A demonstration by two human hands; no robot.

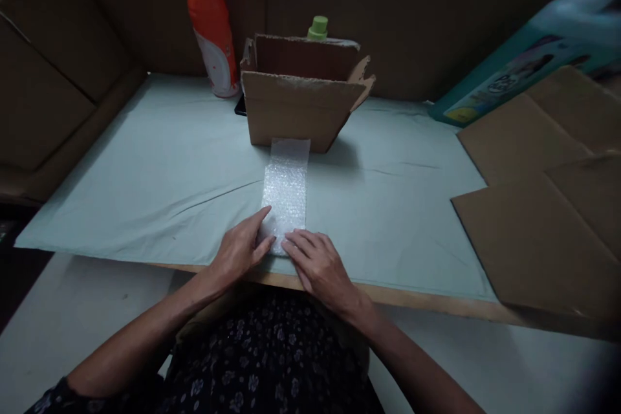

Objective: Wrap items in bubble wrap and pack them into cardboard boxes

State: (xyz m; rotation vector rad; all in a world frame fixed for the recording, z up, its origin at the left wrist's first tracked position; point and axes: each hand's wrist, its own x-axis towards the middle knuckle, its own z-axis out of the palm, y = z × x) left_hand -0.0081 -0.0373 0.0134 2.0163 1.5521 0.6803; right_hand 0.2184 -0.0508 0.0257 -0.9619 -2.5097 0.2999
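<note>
A strip of bubble wrap [285, 191] lies lengthwise on the pale cloth, its far end reaching the foot of an open cardboard box [294, 110]. My left hand [240, 246] rests on the strip's left edge near its close end, with thumb and index finger stretched out and spread. On the right side of that same end, the fingers of my right hand [317, 265] lie flat, close together. Its thumb is mostly hidden. Both hands touch the bubble wrap. The box stands upright with its flaps raised, and its floor is out of sight.
An orange-red bottle [211, 26] stands left of the box, beside a dark flat object [241, 105]. A green cap [318, 27] shows behind the box. At right are a large teal jug [524, 58] and flat cardboard pieces [538, 239]. The table edge [378, 293] runs close to me.
</note>
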